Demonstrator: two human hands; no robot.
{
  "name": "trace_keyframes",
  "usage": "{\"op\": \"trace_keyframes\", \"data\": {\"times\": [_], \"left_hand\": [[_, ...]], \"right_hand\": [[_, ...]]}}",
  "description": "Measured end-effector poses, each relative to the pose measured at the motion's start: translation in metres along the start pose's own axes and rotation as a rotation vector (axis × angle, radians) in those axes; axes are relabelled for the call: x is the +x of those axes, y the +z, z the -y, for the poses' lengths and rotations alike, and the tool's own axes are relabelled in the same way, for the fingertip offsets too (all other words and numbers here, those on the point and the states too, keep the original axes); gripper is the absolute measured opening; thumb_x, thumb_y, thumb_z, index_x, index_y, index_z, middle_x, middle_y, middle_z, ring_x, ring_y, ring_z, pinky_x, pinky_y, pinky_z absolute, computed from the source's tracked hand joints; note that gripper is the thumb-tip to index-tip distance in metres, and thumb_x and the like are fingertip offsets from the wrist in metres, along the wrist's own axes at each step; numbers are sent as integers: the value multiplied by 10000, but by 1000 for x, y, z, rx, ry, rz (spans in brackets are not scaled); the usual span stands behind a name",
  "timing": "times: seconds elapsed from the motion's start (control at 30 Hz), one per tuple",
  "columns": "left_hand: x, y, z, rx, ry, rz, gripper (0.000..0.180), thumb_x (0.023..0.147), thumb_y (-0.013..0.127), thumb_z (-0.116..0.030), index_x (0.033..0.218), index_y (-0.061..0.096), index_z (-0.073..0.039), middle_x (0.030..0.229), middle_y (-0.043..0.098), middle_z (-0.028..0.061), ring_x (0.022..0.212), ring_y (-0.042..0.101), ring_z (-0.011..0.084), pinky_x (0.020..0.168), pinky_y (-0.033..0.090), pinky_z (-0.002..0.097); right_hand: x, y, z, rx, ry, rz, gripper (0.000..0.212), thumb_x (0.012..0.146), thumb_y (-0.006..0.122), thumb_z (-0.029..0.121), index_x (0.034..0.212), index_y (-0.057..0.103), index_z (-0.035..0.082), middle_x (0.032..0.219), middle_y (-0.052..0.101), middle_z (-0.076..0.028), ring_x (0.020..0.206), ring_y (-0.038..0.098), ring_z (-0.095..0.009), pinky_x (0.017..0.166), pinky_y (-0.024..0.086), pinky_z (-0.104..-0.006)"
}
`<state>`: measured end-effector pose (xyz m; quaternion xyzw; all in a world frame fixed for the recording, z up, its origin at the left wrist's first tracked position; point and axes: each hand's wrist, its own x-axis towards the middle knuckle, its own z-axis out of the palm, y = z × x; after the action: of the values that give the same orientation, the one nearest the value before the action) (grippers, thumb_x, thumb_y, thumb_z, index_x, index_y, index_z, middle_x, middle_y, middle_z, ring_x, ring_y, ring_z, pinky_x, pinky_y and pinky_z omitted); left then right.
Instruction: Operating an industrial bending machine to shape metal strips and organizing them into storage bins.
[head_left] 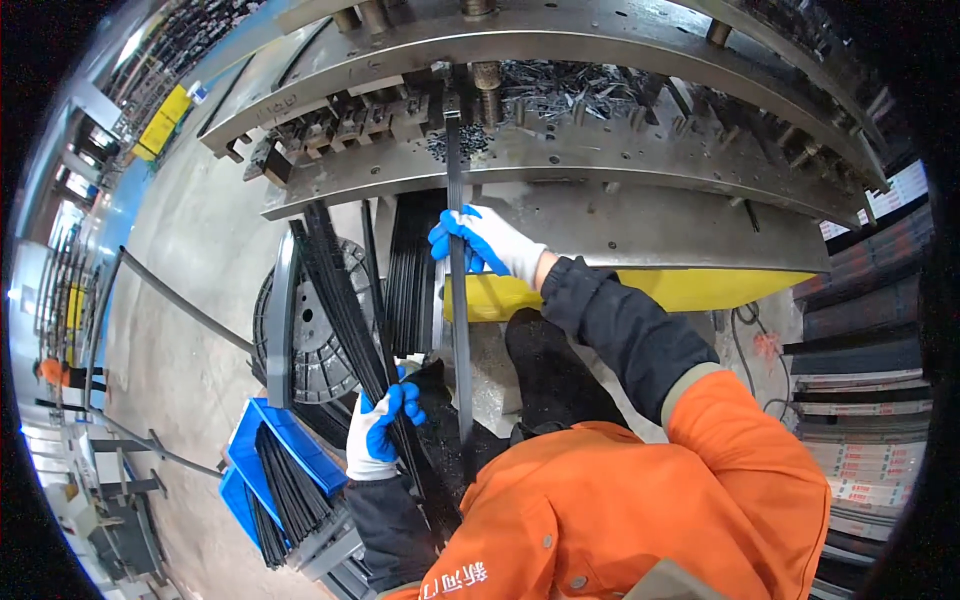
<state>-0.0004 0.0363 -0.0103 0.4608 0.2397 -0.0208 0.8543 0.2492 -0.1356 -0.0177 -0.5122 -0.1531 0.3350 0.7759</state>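
Observation:
My right hand [490, 241], in a white glove with blue palm and fingers, is closed around a long dark flat strip [459, 330]. The strip's far end lies in a slot of a steel press die [380, 172]; its near end reaches down toward my lap. Lower left, my left hand [383, 425], gloved alike, is wrapped round a bundle of long black strips [340, 300]. That bundle slants up to the die's front edge. Another stack of black strips [410, 270] stands between the bundle and the strip in my right hand.
Metal offcuts [580, 80] and dark bits lie on the die under its upper plate. A black reel [330, 330] stands at left, above blue bins [290, 450] holding more strips. A yellow panel [660, 292] runs below the press bed. Stacked long packs [865, 420] fill the right.

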Motion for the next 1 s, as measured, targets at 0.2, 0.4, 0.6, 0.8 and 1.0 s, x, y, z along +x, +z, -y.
{"op": "trace_keyframes", "data": {"times": [0.2, 0.4, 0.6, 0.8, 1.0], "left_hand": [[7, -46, -1, 35, 116, -107, 207, 843, 588, -81, 1029, 595, 9, 756, 581, 86, 638, 539, 141, 598, 479, 258], [-2, -62, 1, 2, 167, -129, 203, 866, 566, -135, 996, 603, 17, 733, 576, 82, 606, 548, 148, 548, 482, 253], [-29, -65, -14, 53, 107, -223, 274, 926, 505, -255, 1032, 568, -11, 739, 567, 51, 594, 535, 137, 516, 470, 265], [-18, -41, -26, -215, 98, -88, 252, 914, 534, -242, 1038, 578, -27, 711, 594, 61, 502, 541, 146, 471, 466, 256], [-2, -43, -15, -149, 28, -58, 295, 929, 508, -312, 1097, 542, -72, 694, 556, 17, 507, 513, 120, 483, 461, 263]], "right_hand": [[-7, -1, 9, 21, -5, -15, 255, 900, 528, 289, 940, 589, 45, 864, 646, -70, 686, 603, -117, 500, 432, -190], [2, -2, 5, 20, -51, -47, 250, 900, 522, 271, 958, 590, 37, 876, 644, -73, 679, 598, -119, 503, 436, -202], [24, 8, 29, -120, -111, -150, 319, 901, 489, 309, 946, 639, 31, 844, 645, -65, 651, 566, -113, 482, 390, -201], [33, -3, 31, -109, -202, -208, 352, 899, 478, 338, 929, 654, 35, 756, 641, -47, 628, 533, -95, 464, 354, -203], [26, 18, 27, -90, -185, -215, 357, 901, 486, 333, 946, 641, 15, 784, 650, -56, 660, 569, -94, 474, 364, -192]]}}
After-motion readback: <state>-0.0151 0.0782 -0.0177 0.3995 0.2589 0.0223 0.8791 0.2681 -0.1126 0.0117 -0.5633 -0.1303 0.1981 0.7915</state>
